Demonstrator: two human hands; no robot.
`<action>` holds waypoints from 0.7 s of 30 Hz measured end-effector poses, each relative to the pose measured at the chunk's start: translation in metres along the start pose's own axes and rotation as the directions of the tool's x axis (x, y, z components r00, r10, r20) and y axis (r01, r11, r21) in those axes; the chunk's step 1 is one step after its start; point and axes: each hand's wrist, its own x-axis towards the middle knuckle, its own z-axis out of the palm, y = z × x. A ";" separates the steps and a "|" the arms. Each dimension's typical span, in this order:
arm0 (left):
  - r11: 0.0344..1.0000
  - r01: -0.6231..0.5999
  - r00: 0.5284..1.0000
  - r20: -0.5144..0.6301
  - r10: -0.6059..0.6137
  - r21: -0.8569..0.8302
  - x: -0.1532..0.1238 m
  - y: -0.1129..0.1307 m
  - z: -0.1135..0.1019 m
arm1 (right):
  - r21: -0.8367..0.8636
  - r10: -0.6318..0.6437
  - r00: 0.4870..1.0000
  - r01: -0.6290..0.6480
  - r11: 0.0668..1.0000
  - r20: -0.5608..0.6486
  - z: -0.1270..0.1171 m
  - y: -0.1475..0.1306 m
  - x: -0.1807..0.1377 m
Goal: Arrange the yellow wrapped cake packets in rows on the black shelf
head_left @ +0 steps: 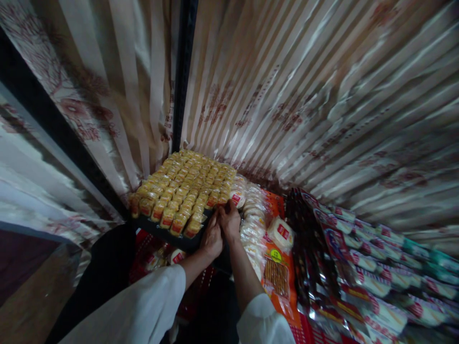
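Observation:
My left hand (212,238) and my right hand (230,220) meet at the right edge of a black tray (163,231), fingers bent and pressed together. Whatever lies between them is hidden. Rows of small yellow wrapped cakes (186,184) with red labels fill the tray. At my right fingertips is a white wrapped pack (237,197) with a red label, but I cannot tell whether I grip it. Beside my right wrist runs a row of white round wrapped packs (254,215).
To the right lie an orange snack bag (278,272), a loose white pack (280,234), dark shiny packets (308,248) and many white-and-red packets (380,277). A red basket (143,248) shows under the tray. Pleated printed sheeting (287,95) and a dark post (182,76) stand behind.

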 end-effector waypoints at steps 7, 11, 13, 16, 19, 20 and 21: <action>0.912 -0.232 0.967 0.185 0.177 0.339 -0.018 0.014 -0.016 | 0.109 0.026 0.988 -0.009 0.994 -0.152 -0.013 -0.011 -0.032; 0.839 -0.394 0.897 0.356 0.262 0.375 -0.063 0.011 -0.047 | 0.241 0.025 0.979 0.025 0.970 -0.203 -0.018 -0.025 -0.094; 0.852 -0.371 0.897 0.379 0.227 0.369 -0.092 -0.001 -0.066 | 0.289 0.006 0.988 0.038 0.957 -0.152 -0.012 -0.029 -0.133; 0.920 -0.262 0.896 0.428 0.120 0.291 -0.126 -0.030 -0.093 | 0.320 0.008 1.000 -0.011 0.947 0.009 0.011 -0.024 -0.186; 0.923 0.038 0.926 0.334 -0.177 0.383 -0.134 -0.063 -0.114 | 0.221 0.057 0.980 -0.099 0.970 0.189 0.041 -0.005 -0.217; 0.877 0.157 0.913 0.271 -0.304 0.454 -0.132 -0.073 -0.120 | 0.146 0.100 0.966 -0.137 0.980 0.236 0.050 0.003 -0.221; 0.806 0.288 0.878 0.194 -0.438 0.517 -0.128 -0.084 -0.125 | 0.058 0.159 0.948 -0.182 0.982 0.274 0.058 0.012 -0.222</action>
